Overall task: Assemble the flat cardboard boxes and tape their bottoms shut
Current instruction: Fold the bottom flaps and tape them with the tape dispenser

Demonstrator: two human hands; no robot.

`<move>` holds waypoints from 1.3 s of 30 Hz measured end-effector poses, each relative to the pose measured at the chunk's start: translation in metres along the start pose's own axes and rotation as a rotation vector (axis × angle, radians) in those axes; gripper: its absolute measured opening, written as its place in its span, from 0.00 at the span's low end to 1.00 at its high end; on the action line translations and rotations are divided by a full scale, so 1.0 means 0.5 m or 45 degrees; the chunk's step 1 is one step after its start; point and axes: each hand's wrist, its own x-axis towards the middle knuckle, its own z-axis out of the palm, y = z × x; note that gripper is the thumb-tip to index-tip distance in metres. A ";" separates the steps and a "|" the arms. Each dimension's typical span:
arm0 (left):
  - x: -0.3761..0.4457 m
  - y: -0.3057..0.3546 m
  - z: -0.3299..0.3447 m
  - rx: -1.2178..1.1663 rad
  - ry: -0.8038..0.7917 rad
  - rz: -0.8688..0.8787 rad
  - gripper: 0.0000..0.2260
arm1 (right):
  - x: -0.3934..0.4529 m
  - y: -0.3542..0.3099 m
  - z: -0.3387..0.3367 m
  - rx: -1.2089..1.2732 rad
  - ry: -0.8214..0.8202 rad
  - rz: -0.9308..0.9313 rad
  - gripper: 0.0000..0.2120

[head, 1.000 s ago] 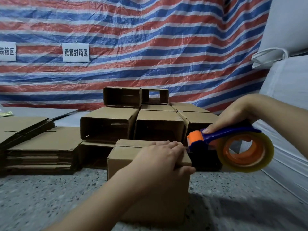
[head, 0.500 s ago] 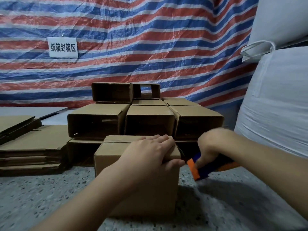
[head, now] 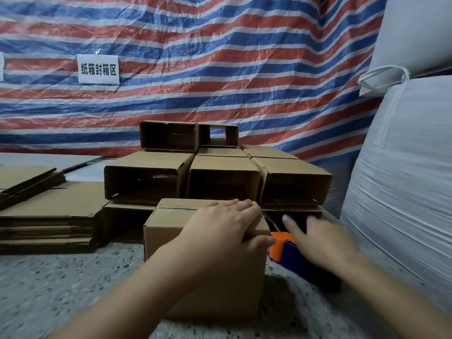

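- my left hand (head: 225, 226) lies flat on the box (head: 195, 270), fingers straight across the top, thumb hooked over its right edge
- box stands on the speckled desk (head: 61, 289), in front of the stacked open boxes (head: 220, 177)
- my right hand (head: 320, 243) is blurred, fingers spread loose, holding nothing, just over the tape dispenser (head: 285, 248)
- dispenser lies on the desk, touching the box's right side
- flat boxes (head: 46, 216) piled at left
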 end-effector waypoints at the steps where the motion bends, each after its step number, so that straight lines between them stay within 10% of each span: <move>1: 0.000 0.000 0.000 0.003 0.006 -0.004 0.32 | 0.006 -0.017 -0.026 0.233 0.061 -0.007 0.43; 5: -0.001 -0.001 0.000 0.008 0.014 0.001 0.35 | 0.043 -0.107 -0.098 1.246 -0.067 0.028 0.30; 16: -0.005 0.002 0.008 0.042 0.136 0.022 0.34 | 0.003 -0.196 0.029 2.170 -0.474 0.279 0.29; 23: -0.027 0.004 -0.018 -0.392 0.385 0.000 0.29 | -0.019 -0.172 0.023 1.747 -0.185 0.170 0.26; 29: -0.128 -0.057 -0.027 -0.573 1.108 -0.271 0.22 | -0.107 -0.114 0.041 1.620 0.130 -0.184 0.26; 34: -0.203 -0.087 0.054 -1.267 0.645 -0.771 0.18 | -0.170 -0.126 0.062 1.642 -0.266 -0.416 0.30; 39: -0.180 -0.104 0.036 -1.529 0.540 -0.833 0.11 | -0.150 -0.168 -0.007 1.457 -0.052 -0.221 0.29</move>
